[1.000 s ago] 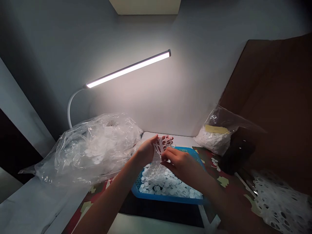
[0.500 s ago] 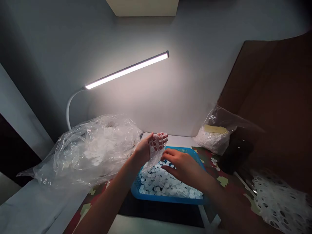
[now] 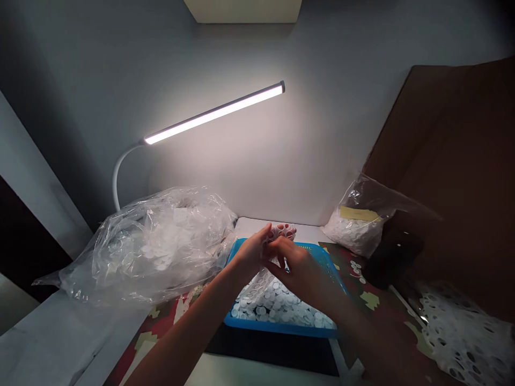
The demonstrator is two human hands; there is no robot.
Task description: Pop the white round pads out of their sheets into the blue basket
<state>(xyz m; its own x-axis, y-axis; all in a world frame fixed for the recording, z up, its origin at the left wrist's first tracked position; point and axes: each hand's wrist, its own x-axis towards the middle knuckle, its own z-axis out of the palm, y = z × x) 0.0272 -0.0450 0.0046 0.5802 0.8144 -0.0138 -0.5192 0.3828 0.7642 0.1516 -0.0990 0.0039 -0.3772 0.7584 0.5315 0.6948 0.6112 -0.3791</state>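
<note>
A thin white sheet with round holes (image 3: 261, 284) lies across the fingers of my left hand (image 3: 252, 249) and hangs down over the basket. My left hand grips it, thumb up. My right hand (image 3: 295, 265) is against the sheet, its fingers bent at the left palm; what its fingertips pinch, if anything, is hidden. Below both hands stands a blue plastic basket (image 3: 277, 327). Many small white discs (image 3: 281, 306) fill its bottom.
A large clear plastic bag (image 3: 161, 246) of white pieces lies at left. At right are a smaller bag (image 3: 356, 233) with a yellow label, a dark object (image 3: 394, 252) and a heap of holed white sheets (image 3: 466, 332). A lit lamp (image 3: 217, 113) hangs above.
My left hand has shifted right with the sheet. My right hand has closed in on the sheet, and the two hands now overlap. The view has moved slightly.
</note>
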